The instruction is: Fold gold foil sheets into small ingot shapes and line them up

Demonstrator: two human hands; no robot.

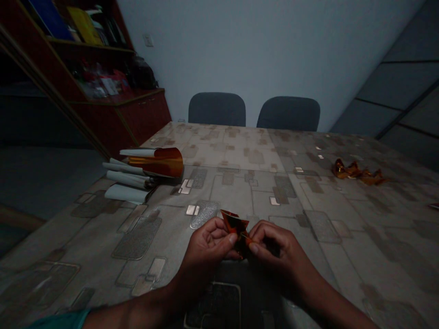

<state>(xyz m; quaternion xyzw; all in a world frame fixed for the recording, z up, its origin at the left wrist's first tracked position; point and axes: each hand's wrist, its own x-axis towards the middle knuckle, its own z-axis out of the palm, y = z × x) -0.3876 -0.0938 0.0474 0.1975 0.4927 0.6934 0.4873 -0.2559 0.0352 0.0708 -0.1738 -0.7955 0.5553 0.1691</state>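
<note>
A piece of shiny orange-gold foil paper (236,222), folded into pointed flaps, is held between my two hands above the near part of the table. My left hand (211,242) pinches its left side, with the thumb lying over the front. On the other side, the thumb and forefinger of my right hand (274,242) close on the foil's right edge. My fingers hide part of the folded piece. To the left lies a stack of curled foil sheets (157,162) with whitish backs. Several folded foil pieces (358,173) sit together at the right.
A patterned cloth covers the table (236,183). Two dark chairs (217,108) stand at its far edge, before a pale wall. At the back left is a reddish-brown cabinet (144,114) with things on its shelves.
</note>
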